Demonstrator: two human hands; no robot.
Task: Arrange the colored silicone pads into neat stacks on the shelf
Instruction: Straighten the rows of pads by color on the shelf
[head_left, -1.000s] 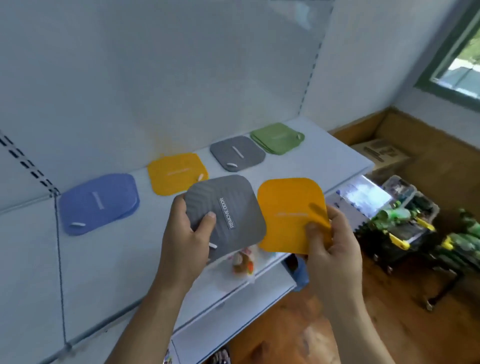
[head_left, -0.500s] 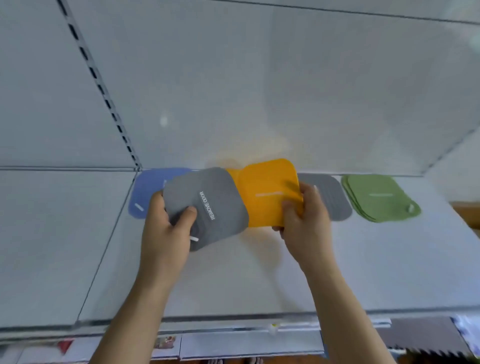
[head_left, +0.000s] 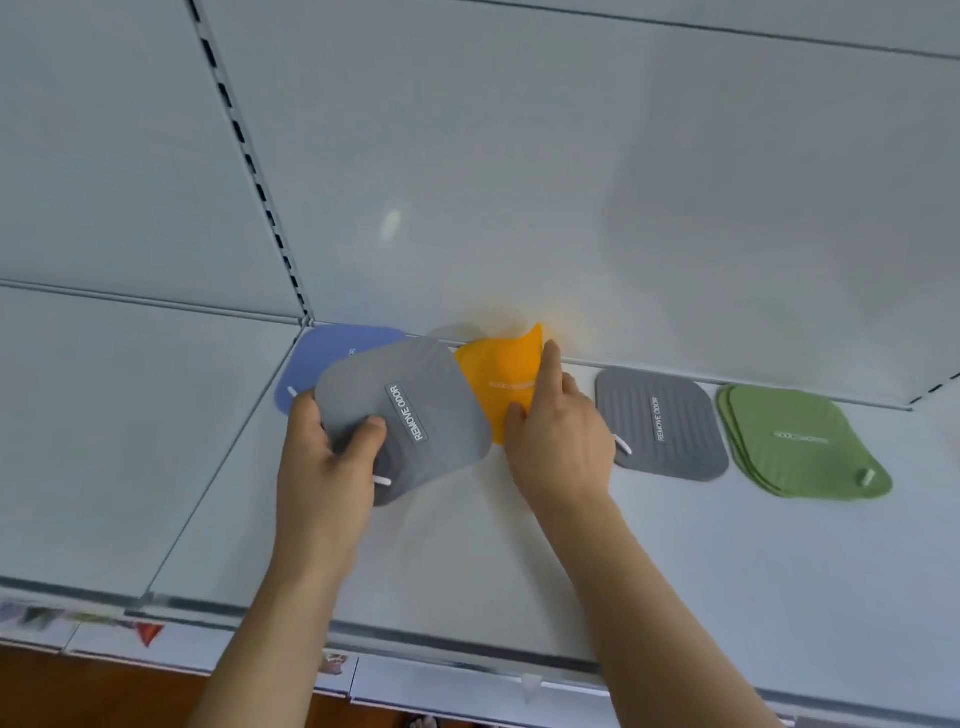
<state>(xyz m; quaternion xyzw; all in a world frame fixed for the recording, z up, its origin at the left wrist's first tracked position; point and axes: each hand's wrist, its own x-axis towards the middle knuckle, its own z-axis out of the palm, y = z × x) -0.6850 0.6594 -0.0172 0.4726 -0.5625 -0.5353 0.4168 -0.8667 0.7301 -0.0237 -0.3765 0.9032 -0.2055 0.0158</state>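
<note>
Left hand: grips grey pad, its label running front to back.
Right hand: pinches curled orange pad over shelf.

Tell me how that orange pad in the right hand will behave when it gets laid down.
Probably floppy: the orange pad bends, its far corner curling up, where the right hand holds it. Likely light, since fingers alone carry it. Once laid down it should settle flat, like the grey pad lying on the shelf.
</note>
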